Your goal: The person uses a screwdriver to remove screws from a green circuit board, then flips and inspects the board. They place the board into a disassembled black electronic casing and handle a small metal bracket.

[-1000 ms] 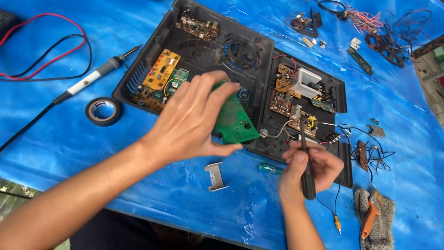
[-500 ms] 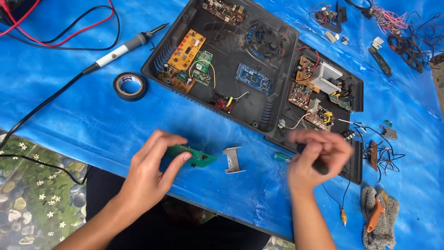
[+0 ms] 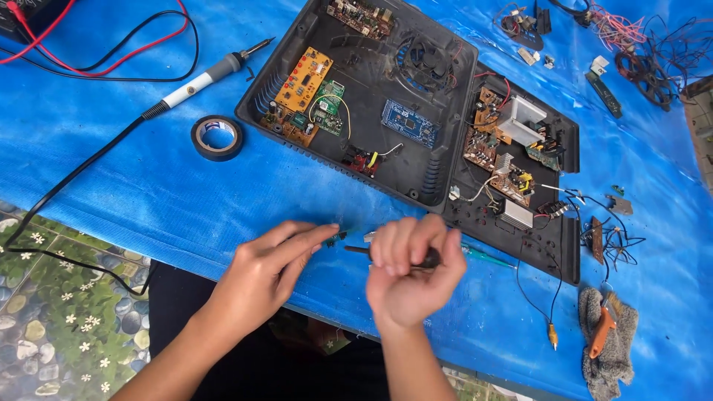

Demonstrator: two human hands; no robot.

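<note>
My left hand (image 3: pixel 271 263) lies over the blue sheet near the table's front edge, fingers pointing right. Its fingertips pinch a small green circuit board (image 3: pixel 339 236), of which only a corner shows. My right hand (image 3: pixel 412 275) is just to the right, closed in a fist on a black-handled screwdriver (image 3: pixel 355 250). The shaft points left toward the board. Both hands are in front of the open black device case (image 3: pixel 438 194), apart from it.
The case holds several circuit boards and a fan. A soldering iron (image 3: pixel 200 82), black tape roll (image 3: pixel 217 137) and red and black leads (image 3: pixel 111 52) lie at the left. A green-handled tool (image 3: pixel 486 258), grey cloth (image 3: pixel 609 349) and tangled wires (image 3: pixel 653 67) are on the right.
My left hand carried the green board from the case down to the front edge, then right. My right hand moved left to meet it, now covering the small metal bracket.
</note>
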